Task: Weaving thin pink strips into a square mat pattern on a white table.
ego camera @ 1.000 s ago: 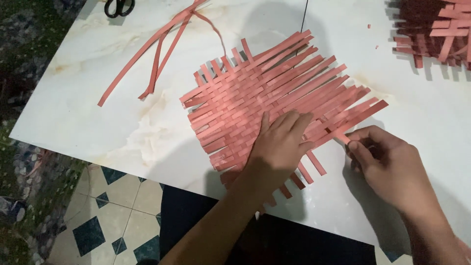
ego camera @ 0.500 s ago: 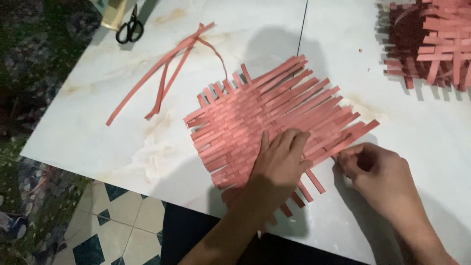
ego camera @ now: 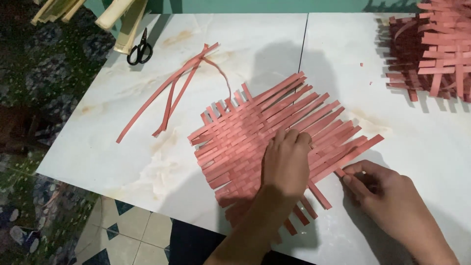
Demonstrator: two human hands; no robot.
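White marble-look table (ego camera: 98,162) takes up most of the view. In the middle lies a flat woven mat of pink strips (ego camera: 274,132). Left hand (ego camera: 286,164) presses flat on it, fingers spread. Right hand (ego camera: 387,196) seems to pinch one strip's end (ego camera: 339,172) at the mat's edge, hard to tell. Loose strips (ego camera: 171,93) and scissors (ego camera: 140,49) sit further back.

The head camera looks steeply down, from close above, at the white table (ego camera: 122,113) edge.
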